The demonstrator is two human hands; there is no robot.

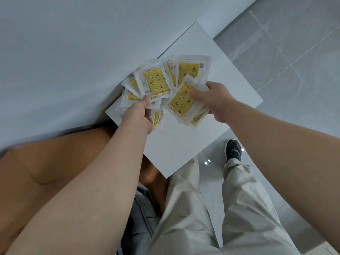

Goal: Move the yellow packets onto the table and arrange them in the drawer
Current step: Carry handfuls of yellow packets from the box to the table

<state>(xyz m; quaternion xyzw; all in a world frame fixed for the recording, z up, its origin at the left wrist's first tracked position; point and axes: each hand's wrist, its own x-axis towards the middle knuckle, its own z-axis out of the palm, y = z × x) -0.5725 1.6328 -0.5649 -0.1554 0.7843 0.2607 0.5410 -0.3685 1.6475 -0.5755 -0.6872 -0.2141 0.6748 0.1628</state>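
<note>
Both hands gathering yellow packets over the white table

The left hand [137, 115] is pinching a fanned bunch of yellow packets [156, 81] – thumb on top; the right hand [213, 100] is gripping another bunch just beside it, above the table [184, 148].

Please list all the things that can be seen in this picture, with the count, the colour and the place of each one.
yellow packets: a loose pile, number unclear, yellow print in clear wrap, spread on the white surface and partly in both hands
white surface: one, white, under the pile, centre
wall: one, pale grey, upper left
brown panel: one, brown, lower left
floor: grey glossy tiles, right
shoe: one seen, black, on the floor
trousers: beige, bottom centre
left hand: one, fingers closed on packets at the pile's left
right hand: one, fingers closed on packets at the pile's right
</note>
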